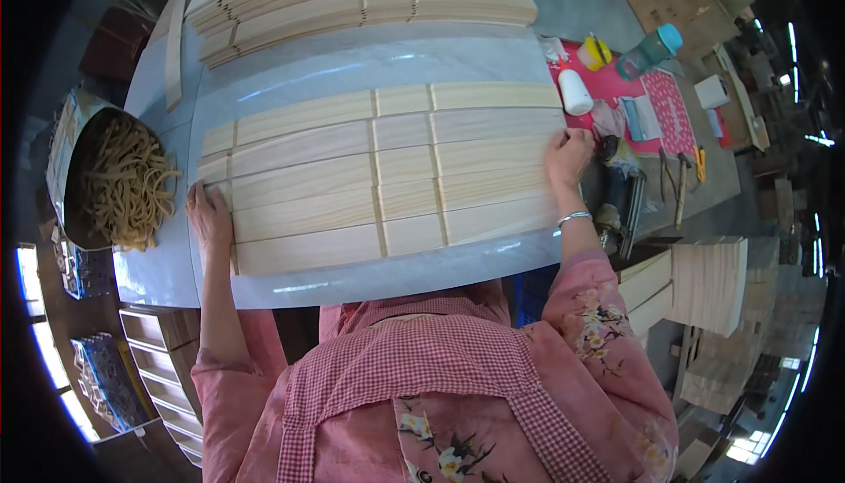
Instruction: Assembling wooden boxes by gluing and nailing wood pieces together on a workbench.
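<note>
Several pale wooden slats lie side by side on the table, crossed by grooves that line up from one slat to another. At their left end is my left hand, its fingers closed around the slat ends and the thumb along the edge. My right hand grips the opposite end with curled fingers; a silver bangle is on that wrist. Exactly which slat each hand grips is partly hidden by the fingers. The slats lie nearly flush, with slight offsets at their left ends.
A stack of grooved slats stands at the far side. On the left is a bin of tan strips. To the right are a white bottle, a teal-capped bottle, a dark power tool and pliers. The table has a curved front edge.
</note>
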The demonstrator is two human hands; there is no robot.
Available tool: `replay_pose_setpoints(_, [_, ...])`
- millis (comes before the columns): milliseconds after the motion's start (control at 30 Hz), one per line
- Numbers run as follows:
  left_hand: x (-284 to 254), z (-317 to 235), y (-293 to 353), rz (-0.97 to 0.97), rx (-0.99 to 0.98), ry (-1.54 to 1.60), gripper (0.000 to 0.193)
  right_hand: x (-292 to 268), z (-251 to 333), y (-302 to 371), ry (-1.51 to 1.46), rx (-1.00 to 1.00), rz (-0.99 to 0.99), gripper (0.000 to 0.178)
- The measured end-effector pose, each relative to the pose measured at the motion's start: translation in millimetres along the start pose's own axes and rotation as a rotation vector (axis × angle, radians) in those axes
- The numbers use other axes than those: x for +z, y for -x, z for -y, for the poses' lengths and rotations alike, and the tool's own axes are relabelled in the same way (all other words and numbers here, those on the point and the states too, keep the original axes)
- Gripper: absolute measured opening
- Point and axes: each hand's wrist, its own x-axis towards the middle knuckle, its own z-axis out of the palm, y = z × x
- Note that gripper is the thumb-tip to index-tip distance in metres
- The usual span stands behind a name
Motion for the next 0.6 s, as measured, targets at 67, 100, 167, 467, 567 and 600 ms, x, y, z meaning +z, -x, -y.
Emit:
replay_pose_setpoints(67, [1,-3,0,-0.011,0.004,-0.004,0.046,-1,0,-1,0.004,0.011,0.009,0.013])
replay_pose_setpoints(100, [0,-4,-1,-0.012,-0.003,-0.004,0.045,-2,0,-2,-0.001,0.015,0.016,0.013])
replay_pose_setpoints(167, [-2,-7,-1,-0.012,-0.019,-0.009,0.044,-3,-1,-2,-0.012,0.023,0.034,0.013])
replay_pose_setpoints(467, [8,-4,-12,0.02,0.037,-0.046,0.043,-16,10,-9,0.132,0.05,0.002,0.013])
replay_pose_setpoints(567, [1,-1,-9,0.122,-0.094,-0.058,0.044,-6,16,-7,0.152,0.062,0.085,0.013])
replay_pose_setpoints(600, [-5,-5,-7,0.08,-0.105,-0.062,0.044,-3,15,-5,0.126,0.056,0.045,0.014])
